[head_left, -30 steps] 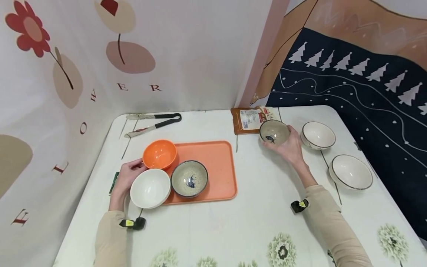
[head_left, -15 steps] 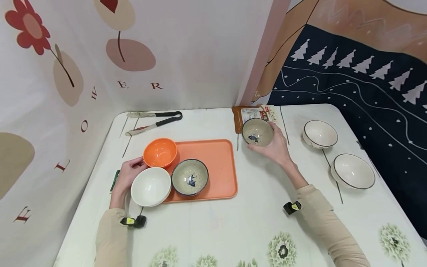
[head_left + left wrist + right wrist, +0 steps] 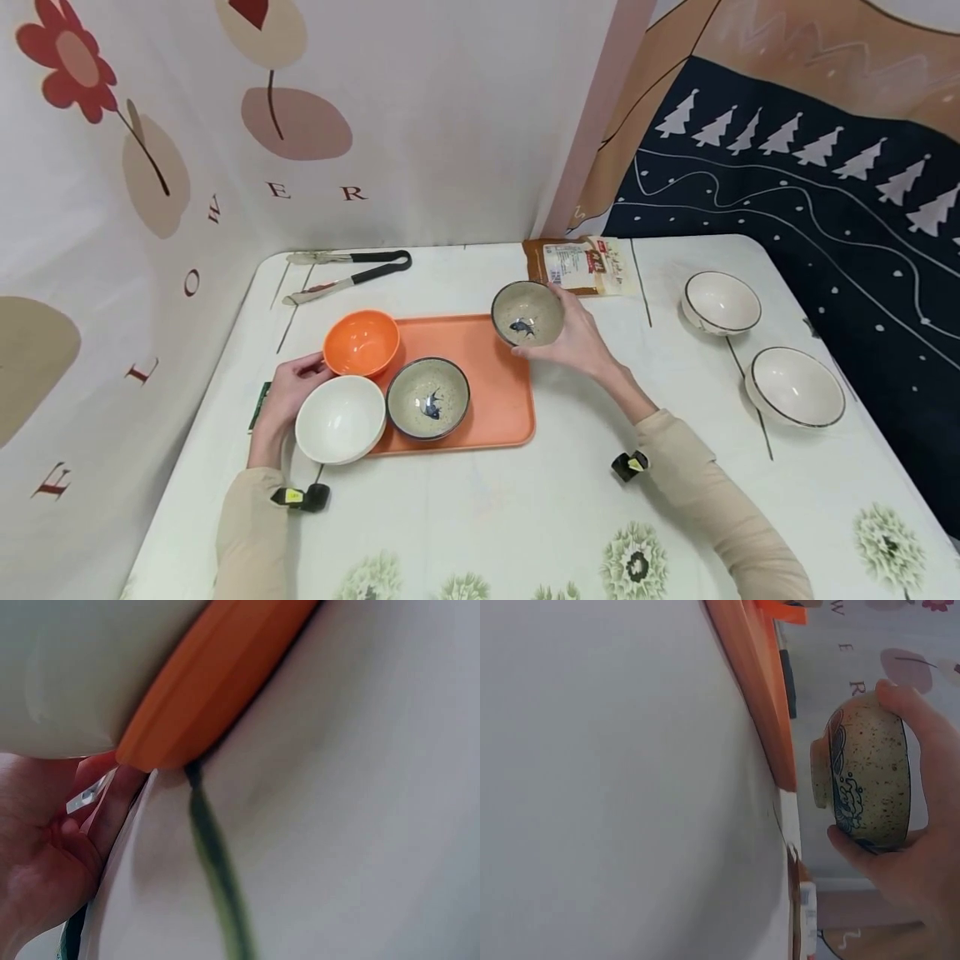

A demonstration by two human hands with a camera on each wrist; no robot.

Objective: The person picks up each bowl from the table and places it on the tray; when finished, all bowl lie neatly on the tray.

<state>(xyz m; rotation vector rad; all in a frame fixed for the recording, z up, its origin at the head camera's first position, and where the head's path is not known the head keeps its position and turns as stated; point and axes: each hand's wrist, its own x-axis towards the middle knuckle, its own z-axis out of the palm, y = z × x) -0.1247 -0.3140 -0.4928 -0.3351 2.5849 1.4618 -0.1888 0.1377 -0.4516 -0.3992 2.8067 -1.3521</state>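
My right hand (image 3: 581, 337) grips a speckled grey bowl (image 3: 527, 315) with a blue fish inside, tilted above the tray's back right corner. In the right wrist view, thumb and fingers span this bowl (image 3: 874, 772), its foot off any surface. My left hand (image 3: 285, 400) holds the left edge of the orange tray (image 3: 491, 383), partly hidden by bowls; in the left wrist view the fingers meet the tray's rim (image 3: 217, 682). On the tray sit an orange bowl (image 3: 362, 343), a white bowl (image 3: 341, 421) overhanging the left front, and a matching fish bowl (image 3: 427, 400).
Two white bowls with dark rims, a farther one (image 3: 722, 302) and a nearer one (image 3: 795, 387), stand at the right. A brown and white food packet (image 3: 581, 265) lies at the back. Black-handled tongs (image 3: 348, 275) lie back left. Printed curtains border the table.
My right hand has carried the fish bowl leftward, from in front of the packet to above the tray's right back corner. My left hand has stayed at the tray's left edge.
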